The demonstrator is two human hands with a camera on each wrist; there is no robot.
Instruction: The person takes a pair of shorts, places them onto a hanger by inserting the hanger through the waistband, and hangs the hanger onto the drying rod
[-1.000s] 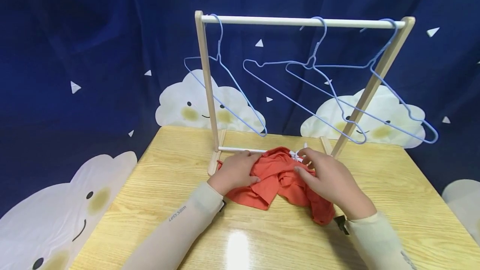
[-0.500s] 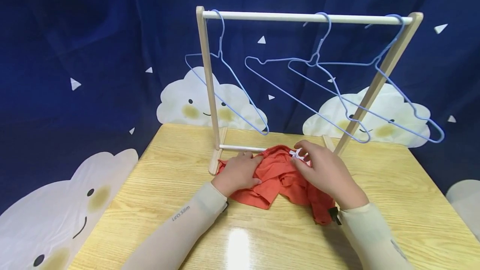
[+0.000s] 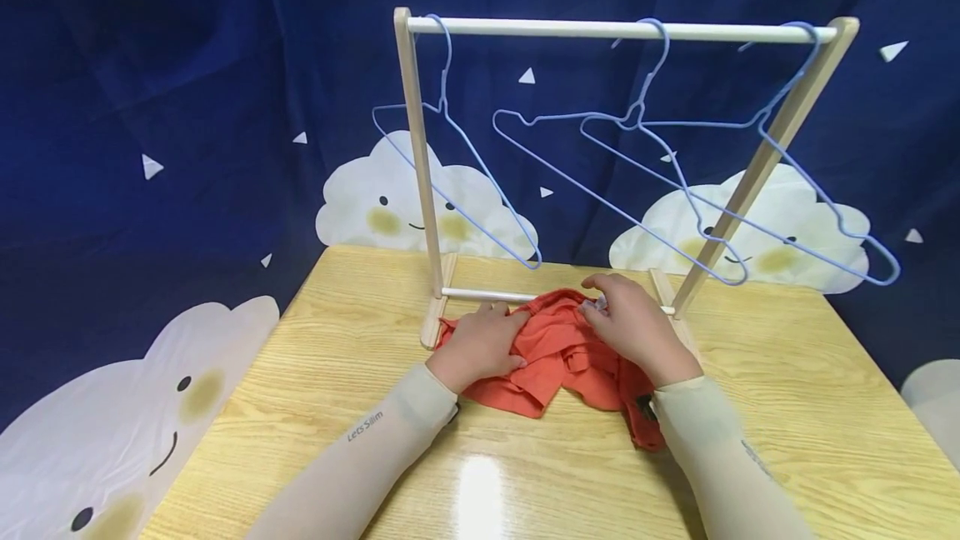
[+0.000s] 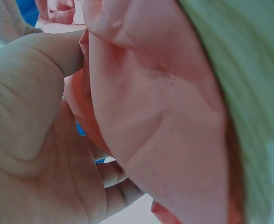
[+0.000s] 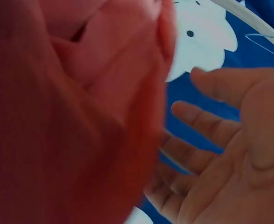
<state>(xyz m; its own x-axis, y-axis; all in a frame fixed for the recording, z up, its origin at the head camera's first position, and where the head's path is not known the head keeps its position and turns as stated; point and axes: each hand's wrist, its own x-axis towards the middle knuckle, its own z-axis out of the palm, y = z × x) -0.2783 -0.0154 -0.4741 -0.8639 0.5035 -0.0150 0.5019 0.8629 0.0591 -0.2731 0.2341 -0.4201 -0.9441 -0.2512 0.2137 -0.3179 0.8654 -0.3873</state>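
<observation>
A crumpled red garment [image 3: 551,348] lies on the table in the head view, with a small white trim [image 3: 600,303] at its far edge. My left hand [image 3: 480,344] rests on its left part, fingers relaxed. In the left wrist view, the thumb touches a fold of the garment [image 4: 151,102], while some fingers are partly hidden behind it. Over its right part is my right hand [image 3: 630,323], close to the white trim. The right wrist view has that hand's fingers spread and loosely bent beside the garment [image 5: 81,116], gripping nothing.
Behind the garment stands a wooden rack with a white top bar [image 3: 540,27] and a low bar [image 3: 487,296]. From the top hang a left blue hanger [image 3: 491,177], a middle one [image 3: 577,190] and a right one [image 3: 825,198]. A dark blue curtain [image 3: 150,40] backs the wooden table [image 3: 352,315].
My right hand has moved left and a little away from me along the garment, now covering more of the white trim. The left hand stays on the garment. The head view has tilted slightly.
</observation>
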